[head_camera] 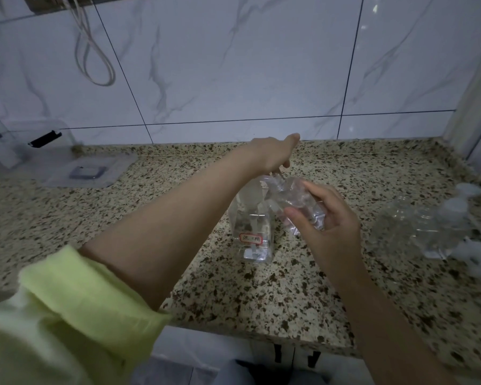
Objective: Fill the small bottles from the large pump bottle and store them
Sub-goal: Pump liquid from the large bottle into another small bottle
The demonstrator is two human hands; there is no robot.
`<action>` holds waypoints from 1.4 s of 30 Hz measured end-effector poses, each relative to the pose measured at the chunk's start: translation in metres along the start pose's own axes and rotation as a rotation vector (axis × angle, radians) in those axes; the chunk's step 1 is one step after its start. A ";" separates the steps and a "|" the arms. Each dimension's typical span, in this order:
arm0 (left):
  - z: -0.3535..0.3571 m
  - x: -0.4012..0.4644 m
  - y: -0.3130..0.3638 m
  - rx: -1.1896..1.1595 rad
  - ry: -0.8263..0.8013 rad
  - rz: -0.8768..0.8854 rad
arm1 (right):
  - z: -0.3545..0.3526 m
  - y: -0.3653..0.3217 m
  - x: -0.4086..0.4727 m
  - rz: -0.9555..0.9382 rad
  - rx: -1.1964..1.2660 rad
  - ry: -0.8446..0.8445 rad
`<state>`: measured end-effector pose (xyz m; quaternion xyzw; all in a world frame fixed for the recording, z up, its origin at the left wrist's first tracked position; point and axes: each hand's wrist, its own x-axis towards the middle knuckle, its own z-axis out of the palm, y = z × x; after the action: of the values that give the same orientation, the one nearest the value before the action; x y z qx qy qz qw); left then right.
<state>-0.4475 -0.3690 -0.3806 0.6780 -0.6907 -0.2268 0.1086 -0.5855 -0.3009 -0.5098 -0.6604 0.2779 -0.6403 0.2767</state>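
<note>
The clear pump bottle [252, 234] is standing upright at the frame's centre, partly filled, with a red-bordered label low on its front (text unreadable). A small clear bottle [297, 204] is lying tilted just to its right, neck toward the pump head. More small bottles [428, 226] are sitting blurred at the right edge.
</note>
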 end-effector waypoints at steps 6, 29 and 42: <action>-0.006 -0.002 0.001 -0.044 -0.026 -0.013 | 0.001 0.000 0.000 -0.006 0.021 0.012; -0.006 -0.001 0.003 -0.021 -0.017 -0.041 | 0.001 -0.004 0.000 0.019 0.014 0.019; -0.001 0.001 0.006 0.015 -0.041 -0.036 | 0.000 -0.003 -0.001 0.013 0.025 0.008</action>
<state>-0.4519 -0.3706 -0.3772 0.6863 -0.6823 -0.2372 0.0854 -0.5852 -0.2981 -0.5079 -0.6525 0.2754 -0.6445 0.2882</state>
